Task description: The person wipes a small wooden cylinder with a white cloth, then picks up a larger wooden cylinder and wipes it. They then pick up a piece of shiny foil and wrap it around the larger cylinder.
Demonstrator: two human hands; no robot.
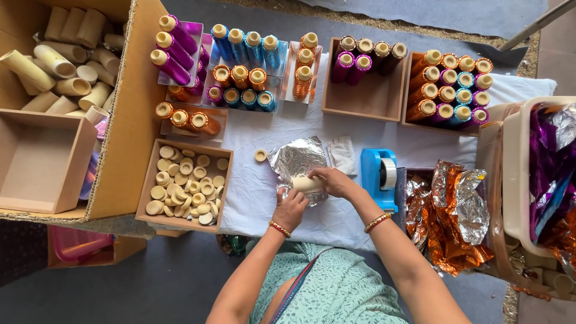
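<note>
Near the front edge of the white cloth (264, 198), both the left hand (290, 209) and right hand (333, 181) grip a pale tube (307, 183) on silver foil (295, 161), which could tear or wrinkle if pulled unevenly.

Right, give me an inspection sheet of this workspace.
Surface: white cloth over a low table.
Job's things: cream tube on silver foil sheet.
Clutter: wooden tray of cream caps, trays of foil-wrapped tubes, blue tape dispenser, orange and silver foil pile, cardboard box of bare tubes.
Hands: left hand pressing the foil by the tube; right hand gripping the tube.
Cables: nothing seen.
Surroundings: grey floor.
</note>
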